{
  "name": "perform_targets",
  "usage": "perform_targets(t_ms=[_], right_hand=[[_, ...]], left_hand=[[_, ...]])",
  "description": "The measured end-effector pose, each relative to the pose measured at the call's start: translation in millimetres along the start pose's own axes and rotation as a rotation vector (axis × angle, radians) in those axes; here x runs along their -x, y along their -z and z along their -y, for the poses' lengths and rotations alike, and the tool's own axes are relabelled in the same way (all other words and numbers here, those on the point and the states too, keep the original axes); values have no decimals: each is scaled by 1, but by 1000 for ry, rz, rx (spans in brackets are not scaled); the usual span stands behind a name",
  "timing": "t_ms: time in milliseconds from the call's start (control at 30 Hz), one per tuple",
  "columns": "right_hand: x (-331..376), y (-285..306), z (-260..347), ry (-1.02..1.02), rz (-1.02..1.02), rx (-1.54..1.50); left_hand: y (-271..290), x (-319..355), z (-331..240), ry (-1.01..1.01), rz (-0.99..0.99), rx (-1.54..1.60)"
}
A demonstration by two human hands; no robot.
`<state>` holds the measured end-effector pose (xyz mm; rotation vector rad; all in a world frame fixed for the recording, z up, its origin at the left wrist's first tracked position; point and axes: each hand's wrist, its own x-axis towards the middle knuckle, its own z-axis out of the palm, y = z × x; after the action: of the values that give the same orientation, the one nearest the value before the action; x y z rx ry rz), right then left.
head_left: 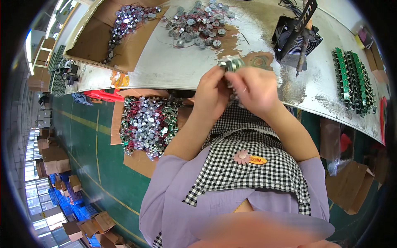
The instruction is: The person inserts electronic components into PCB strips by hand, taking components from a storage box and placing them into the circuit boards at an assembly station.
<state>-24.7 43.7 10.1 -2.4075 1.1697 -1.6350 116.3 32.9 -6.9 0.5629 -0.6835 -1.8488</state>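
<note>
Both hands meet above the table's near edge. Between the fingers of my left hand (211, 91) is a small green-and-silver circuit board piece (231, 63), blurred, its far end sticking out past the fingertips. My right hand (258, 89) is curled closed against it from the other side, slightly smeared by motion; what its fingers grip is hidden. Beyond the hands lies a loose heap of round silver motors with red wires (198, 25). A soldering iron (303, 53) leans on a stand to the right, its tip pointing down toward the table.
A black fan (285, 35) stands behind the iron. Rows of green circuit boards (351, 80) lie at the table's right. An open carton (89, 45) with more motors sits at the left. Below the edge, another carton (117, 128) is full of wired motors and boards.
</note>
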Motion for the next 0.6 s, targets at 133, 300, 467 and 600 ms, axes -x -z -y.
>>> perform_targets(t_ms=[133, 300, 467, 600], right_hand=[[-18, -2, -10, -676, 33, -299], [-6, -12, 2, -696, -173, -464], [22, -4, 12, -303, 26, -37], [24, 5, 11, -463, 58, -158]], left_hand=[[-16, 7, 18, -288, -144, -390], [-2, 0, 13, -325, -131, -222], [11, -8, 4, -49, -26, -25], [-6, -6, 9, 24, -125, 111]])
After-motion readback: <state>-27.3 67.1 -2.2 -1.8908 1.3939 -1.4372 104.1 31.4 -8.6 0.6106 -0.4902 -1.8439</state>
